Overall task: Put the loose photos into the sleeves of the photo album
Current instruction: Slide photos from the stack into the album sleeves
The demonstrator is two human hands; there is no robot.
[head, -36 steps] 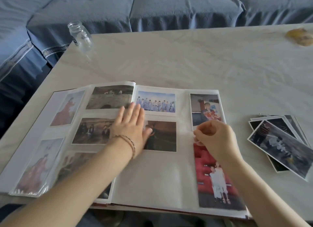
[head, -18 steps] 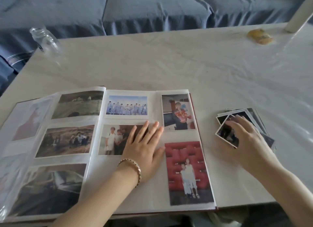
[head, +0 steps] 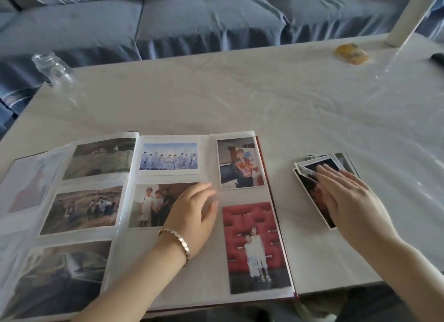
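The photo album (head: pixel 209 269) lies open on the table in front of me, its clear sleeves holding several photos. My left hand (head: pixel 194 213), with a bracelet on the wrist, rests on the right page, fingers loosely bent and blurred over a group photo. A small pile of loose photos (head: pixel 314 177) sits on the table just right of the album. My right hand (head: pixel 348 196) lies on that pile with straight fingers, and the top photo's left edge is lifted under its fingertips. The right page's bottom-left sleeve area shows no photo.
A clear glass jar (head: pixel 54 68) stands at the table's far left corner. A yellow object (head: pixel 352 54) and a white cylinder (head: pixel 406 16) sit at the far right. A blue sofa (head: pixel 192 21) runs behind the pale table (head: pixel 240 93).
My right hand left the album's right page and moved onto the loose pile, where the top photo's edge now lifts. My left hand shifted from the spine onto the right page.
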